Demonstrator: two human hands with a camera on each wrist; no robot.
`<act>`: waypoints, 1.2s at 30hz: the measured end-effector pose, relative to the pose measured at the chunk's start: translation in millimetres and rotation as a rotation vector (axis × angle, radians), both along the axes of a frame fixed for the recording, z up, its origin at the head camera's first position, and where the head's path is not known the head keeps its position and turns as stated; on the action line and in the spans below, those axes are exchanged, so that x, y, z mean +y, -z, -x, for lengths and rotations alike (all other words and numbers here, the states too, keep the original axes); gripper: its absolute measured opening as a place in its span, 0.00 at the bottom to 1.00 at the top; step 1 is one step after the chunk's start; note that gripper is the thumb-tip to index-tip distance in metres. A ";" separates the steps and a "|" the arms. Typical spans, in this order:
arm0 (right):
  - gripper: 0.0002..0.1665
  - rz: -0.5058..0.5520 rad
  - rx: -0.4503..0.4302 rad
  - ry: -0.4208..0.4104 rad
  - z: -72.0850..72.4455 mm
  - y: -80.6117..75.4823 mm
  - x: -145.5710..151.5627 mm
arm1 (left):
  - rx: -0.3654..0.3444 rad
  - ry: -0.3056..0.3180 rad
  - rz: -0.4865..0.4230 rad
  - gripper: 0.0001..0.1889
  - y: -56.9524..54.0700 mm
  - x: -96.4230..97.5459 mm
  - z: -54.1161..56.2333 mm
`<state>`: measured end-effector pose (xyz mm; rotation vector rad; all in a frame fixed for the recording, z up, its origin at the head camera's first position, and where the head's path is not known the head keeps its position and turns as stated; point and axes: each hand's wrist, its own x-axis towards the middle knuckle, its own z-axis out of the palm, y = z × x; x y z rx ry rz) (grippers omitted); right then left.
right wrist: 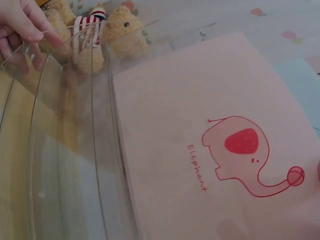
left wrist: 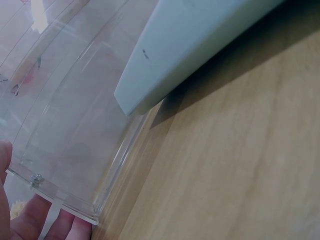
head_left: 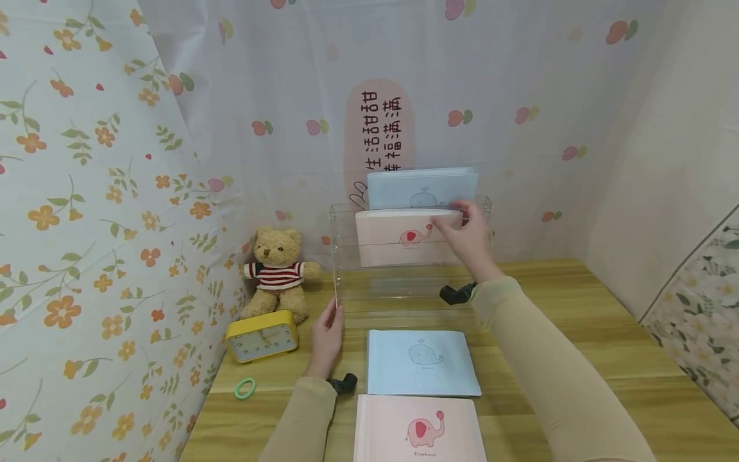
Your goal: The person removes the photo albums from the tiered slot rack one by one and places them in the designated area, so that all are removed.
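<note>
A clear acrylic tiered rack (head_left: pixel 381 285) stands at the back of the table. My left hand (head_left: pixel 327 337) grips its left side panel, thumb on one face and fingers on the other in the left wrist view. My right hand (head_left: pixel 469 237) pinches the top right corner of a pink elephant album (head_left: pixel 378 240) standing in the rack. Behind it, a blue whale album (head_left: pixel 387 190) stands in a higher tier. In the right wrist view the pink album's cover (right wrist: pixel 170 110) leans behind clear panels, and the right fingers are mostly out of frame.
Another blue whale album (head_left: pixel 389 366) lies flat before the rack, with a pink elephant album (head_left: pixel 383 427) nearer. To the left are a teddy bear (head_left: pixel 277 250), a yellow clock (head_left: pixel 262 337) and a green ring (head_left: pixel 245 389). A patterned curtain hangs behind.
</note>
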<state>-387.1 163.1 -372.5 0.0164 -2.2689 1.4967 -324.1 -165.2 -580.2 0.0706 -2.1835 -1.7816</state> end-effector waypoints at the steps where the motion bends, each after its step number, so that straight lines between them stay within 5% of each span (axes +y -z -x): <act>1: 0.43 -0.008 -0.007 -0.007 0.4 -1.4 -0.6 | -0.004 0.003 -0.001 0.26 0.3 -0.5 0.3; 17: 0.31 0.075 -0.119 -0.156 10.3 -11.7 1.7 | -0.011 0.008 0.002 0.25 2.4 -1.1 2.3; 25: 0.29 0.072 -0.169 -0.110 9.0 -13.7 -4.4 | -0.007 0.002 -0.002 0.25 3.8 -1.9 3.3; 36: 0.24 0.091 -0.065 -0.032 2.9 -5.5 -9.1 | -0.013 0.012 -0.008 0.25 -0.2 -0.2 -1.0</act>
